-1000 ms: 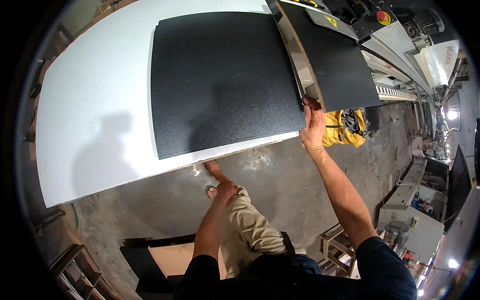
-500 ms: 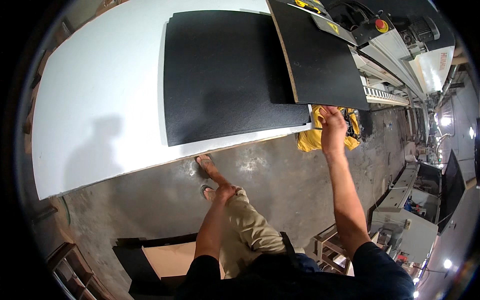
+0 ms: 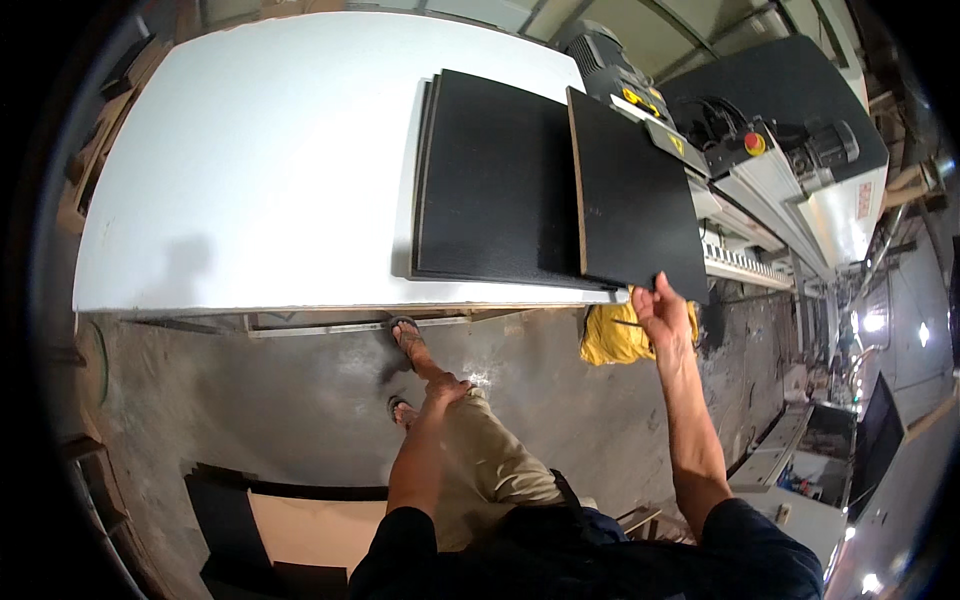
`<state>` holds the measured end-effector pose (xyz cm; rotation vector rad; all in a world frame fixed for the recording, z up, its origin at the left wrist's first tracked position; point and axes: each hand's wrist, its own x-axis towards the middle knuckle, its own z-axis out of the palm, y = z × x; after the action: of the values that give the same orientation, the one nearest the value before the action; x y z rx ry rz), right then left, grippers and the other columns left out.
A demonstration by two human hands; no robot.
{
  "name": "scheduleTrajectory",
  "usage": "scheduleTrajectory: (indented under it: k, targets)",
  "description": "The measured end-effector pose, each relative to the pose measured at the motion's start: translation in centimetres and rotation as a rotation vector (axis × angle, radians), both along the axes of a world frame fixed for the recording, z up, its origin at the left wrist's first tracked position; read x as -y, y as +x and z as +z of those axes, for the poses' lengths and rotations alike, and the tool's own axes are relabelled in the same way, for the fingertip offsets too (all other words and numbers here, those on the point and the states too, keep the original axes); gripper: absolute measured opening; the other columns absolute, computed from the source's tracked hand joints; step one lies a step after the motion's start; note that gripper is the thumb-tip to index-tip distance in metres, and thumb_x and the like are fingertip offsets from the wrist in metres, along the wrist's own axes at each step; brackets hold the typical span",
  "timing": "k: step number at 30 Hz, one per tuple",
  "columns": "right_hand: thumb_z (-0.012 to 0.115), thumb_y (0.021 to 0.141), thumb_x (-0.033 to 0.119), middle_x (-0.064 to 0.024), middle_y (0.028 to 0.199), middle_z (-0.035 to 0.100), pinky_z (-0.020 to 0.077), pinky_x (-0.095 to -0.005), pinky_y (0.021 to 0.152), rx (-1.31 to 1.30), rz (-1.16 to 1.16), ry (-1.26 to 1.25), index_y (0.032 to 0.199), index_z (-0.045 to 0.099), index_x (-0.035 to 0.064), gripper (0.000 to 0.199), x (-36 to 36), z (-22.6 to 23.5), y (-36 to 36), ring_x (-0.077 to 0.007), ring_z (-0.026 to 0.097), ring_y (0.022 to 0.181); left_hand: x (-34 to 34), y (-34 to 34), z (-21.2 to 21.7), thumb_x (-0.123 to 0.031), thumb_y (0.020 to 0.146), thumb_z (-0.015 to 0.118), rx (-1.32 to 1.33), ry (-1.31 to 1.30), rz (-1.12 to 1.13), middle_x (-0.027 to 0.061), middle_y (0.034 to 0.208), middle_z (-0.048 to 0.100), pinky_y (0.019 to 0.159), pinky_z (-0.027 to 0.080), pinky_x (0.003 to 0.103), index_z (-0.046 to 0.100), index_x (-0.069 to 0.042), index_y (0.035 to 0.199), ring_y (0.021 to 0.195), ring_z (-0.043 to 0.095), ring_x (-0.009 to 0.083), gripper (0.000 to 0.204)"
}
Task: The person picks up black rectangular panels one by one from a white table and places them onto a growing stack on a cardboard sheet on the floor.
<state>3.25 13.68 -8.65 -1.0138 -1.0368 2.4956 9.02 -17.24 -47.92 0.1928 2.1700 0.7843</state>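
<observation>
A black panel (image 3: 640, 190) with a raw brown edge lies over a stack of black panels (image 3: 500, 180), set to its right. My right hand (image 3: 664, 312) is at the near edge of this upper panel, its fingertips against it. A thin dark stick-like thing (image 3: 626, 323) juts left from that hand; its kind is unclear. My left hand (image 3: 447, 389) rests on the knee of my khaki trousers (image 3: 490, 440), fingers laid over it and holding nothing.
The stack sits on a large white board (image 3: 270, 170). A machine with a red button (image 3: 754, 144) stands at the right. Below the board's right end is a yellow sack (image 3: 610, 335). Black and tan sheets (image 3: 310, 525) lie on the floor at lower left.
My view has shifted, so board and panels appear lower and smaller. My right hand's fingers have spread a little at the upper panel's edge. The left hand stays on the knee.
</observation>
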Motion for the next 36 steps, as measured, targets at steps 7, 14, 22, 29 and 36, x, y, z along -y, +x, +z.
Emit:
scheduleTrajectory:
  k: [7,14,22,29,36]
  targets:
    - [0.061,0.092,0.012,-0.0112,0.107,0.067,0.0543,-0.0426,0.091,0.01,0.088,-0.038,0.103,0.061,0.0026,0.014,11.9,0.5,1.2,-0.0277,0.066,0.099,-0.3,1.4,1.4,-0.045,0.086,0.05,0.112,0.001,0.077,0.0251,0.112,0.062,0.092,0.046,0.047,0.064,-0.001,0.111,0.106,0.06,0.0369,0.052]
    - [0.063,0.092,0.016,-0.0189,0.123,0.059,0.0454,-0.0446,0.104,0.013,0.107,-0.332,0.127,0.052,-0.0036,0.042,19.0,4.2,1.7,-0.0292,0.055,0.12,-0.1,2.6,-1.1,-0.048,0.088,0.047,0.133,-0.022,0.011,0.0181,0.123,0.06,0.094,0.045,0.049,0.06,-0.003,0.119,0.109,0.059,0.0332,0.056]
    - [0.068,0.087,0.019,-0.0236,0.14,0.045,0.0363,-0.0461,0.107,-0.107,0.764,2.083,0.136,0.045,-0.0013,0.058,12.5,4.8,3.3,-0.0372,0.042,0.132,-1.6,3.7,-4.6,-0.044,0.092,0.046,0.187,0.024,0.011,0.014,0.11,0.064,0.084,0.047,0.048,0.063,-0.006,0.111,0.097,0.062,0.0314,0.046]
    - [0.065,0.089,0.036,-0.0284,0.148,0.028,0.0326,-0.0475,0.109,0.1,0.594,2.113,0.146,0.026,-0.0015,0.078,8.1,-0.1,-2.6,-0.0427,0.033,0.135,-2.6,7.1,-10.0,-0.042,0.094,0.044,0.252,0.133,0.216,0.0121,0.097,0.066,0.074,0.049,0.047,0.066,-0.009,0.104,0.086,0.064,0.0303,0.041]
    - [0.068,0.086,0.036,-0.0314,0.144,0.033,0.0328,-0.0463,0.109,0.102,0.548,1.973,0.142,0.028,-0.0071,0.081,5.1,-1.9,-3.7,-0.0441,0.036,0.132,1.3,10.8,-2.6,-0.031,0.095,0.05,-0.207,0.322,0.321,0.0114,0.095,0.068,0.076,0.049,0.042,0.065,-0.005,0.104,0.084,0.063,0.027,0.031]
